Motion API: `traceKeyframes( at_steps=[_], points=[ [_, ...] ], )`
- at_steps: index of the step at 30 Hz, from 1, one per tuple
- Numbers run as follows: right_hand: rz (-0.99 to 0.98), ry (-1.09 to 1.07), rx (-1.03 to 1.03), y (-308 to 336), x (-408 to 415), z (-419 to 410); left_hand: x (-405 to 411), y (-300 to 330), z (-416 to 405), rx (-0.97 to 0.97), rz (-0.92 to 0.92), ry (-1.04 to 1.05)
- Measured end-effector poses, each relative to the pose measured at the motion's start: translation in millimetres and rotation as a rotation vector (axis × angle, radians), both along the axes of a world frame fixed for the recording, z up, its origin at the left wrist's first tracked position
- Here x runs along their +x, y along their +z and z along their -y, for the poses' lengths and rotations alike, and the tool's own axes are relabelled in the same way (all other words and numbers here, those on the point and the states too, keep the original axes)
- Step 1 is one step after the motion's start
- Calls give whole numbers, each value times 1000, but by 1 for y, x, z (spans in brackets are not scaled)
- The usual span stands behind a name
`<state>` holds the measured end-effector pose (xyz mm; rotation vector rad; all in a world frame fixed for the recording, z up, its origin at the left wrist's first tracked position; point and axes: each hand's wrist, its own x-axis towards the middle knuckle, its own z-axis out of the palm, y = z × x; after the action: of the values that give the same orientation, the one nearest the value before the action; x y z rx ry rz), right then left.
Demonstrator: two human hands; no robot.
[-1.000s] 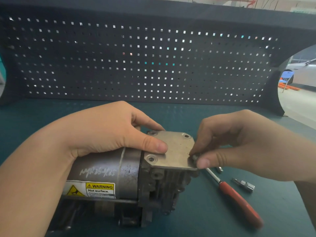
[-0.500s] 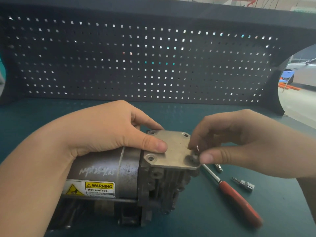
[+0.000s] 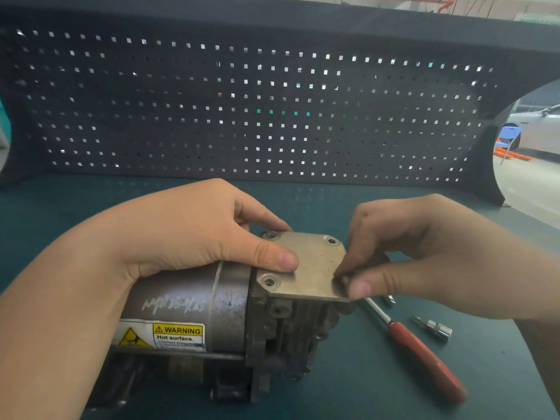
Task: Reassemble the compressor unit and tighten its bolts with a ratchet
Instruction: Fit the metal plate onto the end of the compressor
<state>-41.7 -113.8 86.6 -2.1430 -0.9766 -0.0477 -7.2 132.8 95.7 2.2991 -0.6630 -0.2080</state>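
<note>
A grey compressor unit (image 3: 194,304) with a yellow warning label lies on its side on the teal bench. A flat metal cover plate (image 3: 312,265) sits on its top, with bolt holes showing at three corners. My left hand (image 3: 181,234) grips the compressor body, its thumb pressing on the plate. My right hand (image 3: 424,253) pinches a small bolt (image 3: 345,281) at the plate's near right corner. A ratchet (image 3: 421,350) with a red handle lies on the bench to the right, partly under my right hand.
A small socket bit (image 3: 433,327) lies right of the ratchet, and another small metal piece (image 3: 391,299) sits by its shaft. A dark pegboard (image 3: 272,101) walls off the back of the teal bench (image 3: 378,389). The bench's right edge drops to a floor.
My right hand's fingers shifted slightly around the bolt at the plate's corner. My left hand and the compressor stayed where they were.
</note>
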Motion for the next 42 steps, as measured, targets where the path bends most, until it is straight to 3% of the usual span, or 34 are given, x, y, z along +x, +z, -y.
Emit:
traceKeyframes(
  at_steps=[3,8,12,17,22,25,26,28,30,32,34,42],
  points=[
    [-28,-55,-40,1,1,1,-1,0,0,-3,-4,-1],
    [-14,37,-14,2,0,2,-2,1,0,12,0,8],
    [21,-71,-37,-2,3,-2,-1,1,0,16,2,12],
    [-40,54,-33,1,0,0,-1,1,-2,27,-17,2],
    [105,-111,-28,-3,1,-5,0,1,-3,26,-38,13],
    [124,-133,113,9,-1,-1,-3,2,-4,46,-36,44],
    [149,-170,153,13,-1,0,-4,3,-2,-35,-56,66],
    [196,-279,192,21,1,-3,3,3,-2,-458,-183,198],
    [187,-335,236,26,3,-14,7,9,-2,-1003,-546,227],
    [138,-337,254,31,6,-33,0,18,1,-1355,-879,123],
    [108,-325,256,33,11,-51,-3,18,1,-1399,-978,32],
    [109,-297,311,24,23,-80,-4,16,2,-1068,-716,114]
  ],
)
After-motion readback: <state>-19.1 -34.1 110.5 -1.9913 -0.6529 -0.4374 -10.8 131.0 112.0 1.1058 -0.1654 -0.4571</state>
